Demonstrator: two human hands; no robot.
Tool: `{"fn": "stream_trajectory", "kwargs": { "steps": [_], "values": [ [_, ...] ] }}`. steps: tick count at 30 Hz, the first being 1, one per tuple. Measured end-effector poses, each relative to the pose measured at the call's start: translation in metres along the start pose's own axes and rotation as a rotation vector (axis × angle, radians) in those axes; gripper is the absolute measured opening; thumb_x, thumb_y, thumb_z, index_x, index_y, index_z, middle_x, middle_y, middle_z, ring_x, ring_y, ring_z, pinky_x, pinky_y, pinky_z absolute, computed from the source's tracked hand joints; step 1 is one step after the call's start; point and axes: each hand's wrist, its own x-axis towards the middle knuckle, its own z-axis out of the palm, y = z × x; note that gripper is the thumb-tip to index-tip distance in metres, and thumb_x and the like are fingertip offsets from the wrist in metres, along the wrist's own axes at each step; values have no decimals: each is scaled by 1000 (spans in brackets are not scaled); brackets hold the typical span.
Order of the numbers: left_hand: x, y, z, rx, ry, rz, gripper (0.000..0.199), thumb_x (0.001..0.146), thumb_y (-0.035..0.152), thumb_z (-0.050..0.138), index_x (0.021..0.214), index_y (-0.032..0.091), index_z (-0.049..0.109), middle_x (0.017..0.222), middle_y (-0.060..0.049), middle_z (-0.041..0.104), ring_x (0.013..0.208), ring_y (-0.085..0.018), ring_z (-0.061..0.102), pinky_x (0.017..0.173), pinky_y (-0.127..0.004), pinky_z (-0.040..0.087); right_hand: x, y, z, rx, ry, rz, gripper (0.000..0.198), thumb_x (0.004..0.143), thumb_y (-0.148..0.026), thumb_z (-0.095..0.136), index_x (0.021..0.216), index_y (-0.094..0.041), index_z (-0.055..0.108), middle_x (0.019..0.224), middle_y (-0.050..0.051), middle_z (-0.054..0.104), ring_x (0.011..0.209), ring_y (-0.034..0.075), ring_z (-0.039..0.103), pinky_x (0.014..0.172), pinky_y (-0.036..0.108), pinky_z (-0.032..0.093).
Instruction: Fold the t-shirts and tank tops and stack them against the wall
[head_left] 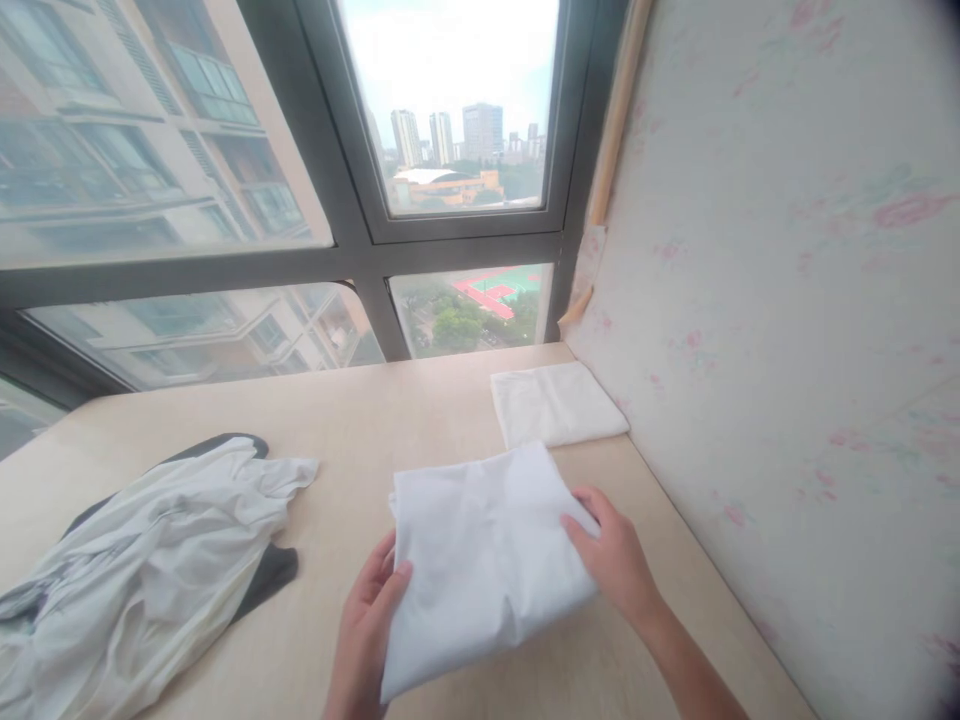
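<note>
Between my two hands is a white folded cloth (487, 560), perhaps a garment, held a little above the wooden surface. My left hand (373, 605) grips its left edge, thumb on top and fingers behind. At the right edge, my right hand (611, 550) pinches the cloth the same way, with the fingertips partly hidden beneath it. Just beyond, another white folded cloth (559, 403) lies flat against the wall.
A loose heap of white clothing (172, 560) lies at the left, with a dark garment (270, 580) partly under it. The pale wooden surface (360, 420) ends at grey window frames (285, 270). A floral-papered wall (787, 350) bounds the right side.
</note>
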Motion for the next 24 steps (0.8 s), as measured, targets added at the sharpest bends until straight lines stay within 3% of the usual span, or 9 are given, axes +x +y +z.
{"fn": "stream_trajectory", "kwargs": {
  "steps": [3, 7, 9, 12, 15, 20, 22, 24],
  "values": [
    [25, 28, 43, -12, -112, 124, 85, 62, 51, 81, 137, 21, 54, 117, -9, 72, 89, -27, 71, 67, -30, 54, 40, -15, -38, -31, 155, -82, 32, 84, -39, 54, 109, -20, 62, 110, 11, 71, 101, 25, 67, 88, 33, 50],
    [82, 61, 110, 87, -256, 368, 77, 76, 52, 66, 142, 18, 48, 116, -11, 70, 91, -24, 69, 74, -31, 54, 112, -27, -79, -149, 344, -205, 38, 85, -38, 56, 116, -18, 61, 115, 12, 70, 104, 25, 65, 91, 35, 49],
    [116, 66, 142, 197, -302, 442, 71, 82, 48, 56, 145, 17, 43, 113, -11, 69, 91, -21, 68, 78, -32, 53, 145, -26, -90, -321, 390, -195, 37, 88, -32, 54, 121, -17, 60, 115, 13, 69, 104, 25, 64, 91, 36, 48],
    [159, 53, 178, 357, -320, 424, 66, 79, 34, 58, 141, 12, 46, 100, -11, 70, 80, -19, 67, 74, -32, 53, 173, -12, -91, -699, 348, -121, 38, 89, -22, 53, 125, -15, 58, 117, 17, 66, 109, 29, 60, 92, 40, 45],
    [179, 25, 188, 531, -291, 434, 55, 76, 25, 61, 128, 8, 56, 91, -11, 69, 73, -18, 65, 74, -35, 52, 169, 15, -74, -876, 279, -121, 40, 89, -20, 52, 128, -13, 58, 126, 18, 61, 113, 31, 55, 94, 42, 43],
    [166, -16, 166, 711, -235, 606, 44, 88, 32, 50, 126, 12, 56, 101, -11, 68, 83, -20, 66, 81, -37, 52, 127, 67, -25, -794, 253, -250, 43, 91, -19, 44, 132, -14, 56, 140, 14, 54, 124, 29, 49, 106, 43, 38],
    [155, -23, 159, 770, -212, 700, 45, 90, 32, 46, 130, 11, 53, 117, -17, 63, 98, -24, 66, 89, -42, 51, 116, 82, -9, -764, 240, -293, 43, 91, -20, 45, 132, -13, 57, 144, 15, 51, 132, 29, 43, 111, 44, 34],
    [144, -24, 159, 819, -215, 804, 46, 90, 29, 48, 133, 13, 53, 137, -20, 53, 125, -30, 54, 106, -49, 41, 116, 90, 0, -754, 255, -314, 43, 92, -22, 45, 132, -12, 57, 147, 15, 47, 138, 29, 37, 115, 46, 29]
  ]
}}
